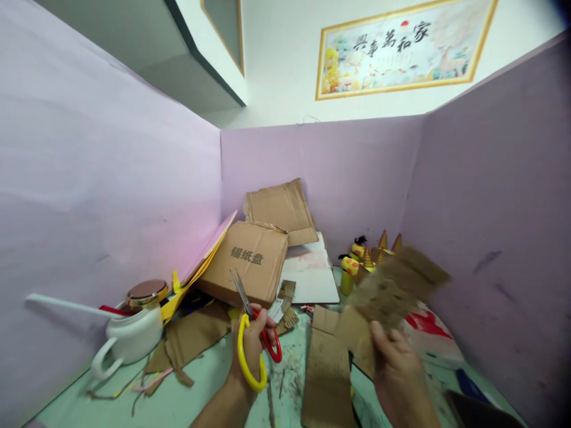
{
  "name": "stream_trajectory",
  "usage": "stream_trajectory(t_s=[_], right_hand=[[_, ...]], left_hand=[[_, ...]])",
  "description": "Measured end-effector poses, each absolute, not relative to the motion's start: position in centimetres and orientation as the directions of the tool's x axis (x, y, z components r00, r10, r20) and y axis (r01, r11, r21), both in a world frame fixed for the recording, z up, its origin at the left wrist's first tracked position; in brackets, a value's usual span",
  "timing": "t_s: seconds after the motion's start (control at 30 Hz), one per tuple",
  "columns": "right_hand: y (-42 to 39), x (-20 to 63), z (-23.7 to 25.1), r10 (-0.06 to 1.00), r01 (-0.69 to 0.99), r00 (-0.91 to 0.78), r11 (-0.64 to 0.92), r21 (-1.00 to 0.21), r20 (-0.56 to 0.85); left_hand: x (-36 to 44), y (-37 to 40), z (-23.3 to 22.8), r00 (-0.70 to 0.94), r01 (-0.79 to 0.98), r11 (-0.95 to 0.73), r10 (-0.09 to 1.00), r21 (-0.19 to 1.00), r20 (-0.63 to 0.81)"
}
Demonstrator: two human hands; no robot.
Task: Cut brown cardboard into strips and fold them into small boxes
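Note:
My left hand (250,348) grips a pair of scissors (250,333) with one yellow and one red handle loop, blades pointing up and away towards a brown cardboard box (250,261) printed with dark characters. My right hand (395,368) holds a brown cardboard piece (395,288) lifted above the table; the piece is blurred. Below it a long cardboard strip (325,368) lies flat on the pale green table (200,392).
Lilac partition walls (111,208) close in the left, back and right. A white teapot (129,336) with a coppery lid stands at the left. Cardboard sheets (279,208) lean at the back. Small yellow toy figures (352,261) and cones sit at the back right; scraps litter the table.

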State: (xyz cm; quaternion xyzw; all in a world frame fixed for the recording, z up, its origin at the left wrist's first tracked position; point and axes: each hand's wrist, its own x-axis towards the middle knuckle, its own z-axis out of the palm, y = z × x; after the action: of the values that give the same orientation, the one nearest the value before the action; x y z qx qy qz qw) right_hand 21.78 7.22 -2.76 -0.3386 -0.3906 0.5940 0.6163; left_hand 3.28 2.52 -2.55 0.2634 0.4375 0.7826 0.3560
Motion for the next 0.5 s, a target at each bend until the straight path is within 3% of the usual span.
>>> stream_trajectory(t_s=[0.1, 0.17, 0.23, 0.3, 0.33, 0.4, 0.5], right_hand=[[5.3, 19.7, -2.7, 0.945, -0.431, -0.319, -0.208, -0.878, -0.067], [4.5, 19.3, -2.4, 0.917, -0.431, -0.387, -0.274, -0.86, -0.098], [4.9, 20.3, -1.9, 0.973, -0.511, -0.218, -0.185, -0.839, -0.082], [5.8, 21.8, -1.6, 0.992, -0.554, 0.112, 0.011, -0.832, -0.061], [6.3, 22.3, -1.7, 0.989, -0.522, 0.127, 0.003, -0.853, -0.074], [6.7, 22.1, -2.2, 0.994, -0.49, 0.03, -0.077, -0.868, -0.106], [5.2, 19.7, -3.4, 0.915, -0.341, -0.359, -0.313, -0.886, -0.185]], left_hand=[[2.9, 2.5, -2.5, -0.59, -0.36, -0.346, 0.804, 0.866, 0.076], [2.8, 2.5, -2.5, -0.58, -0.381, -0.336, 0.812, 0.861, 0.061], [2.7, 2.5, -2.5, -0.591, -0.394, -0.341, 0.805, 0.853, 0.049], [2.6, 2.5, -2.6, -0.608, -0.402, -0.348, 0.793, 0.847, 0.037], [2.6, 2.5, -2.7, -0.613, -0.404, -0.347, 0.79, 0.846, 0.031], [2.7, 2.5, -2.7, -0.605, -0.402, -0.333, 0.796, 0.853, 0.026], [3.1, 2.5, -2.8, -0.572, -0.377, -0.312, 0.819, 0.872, 0.045]])
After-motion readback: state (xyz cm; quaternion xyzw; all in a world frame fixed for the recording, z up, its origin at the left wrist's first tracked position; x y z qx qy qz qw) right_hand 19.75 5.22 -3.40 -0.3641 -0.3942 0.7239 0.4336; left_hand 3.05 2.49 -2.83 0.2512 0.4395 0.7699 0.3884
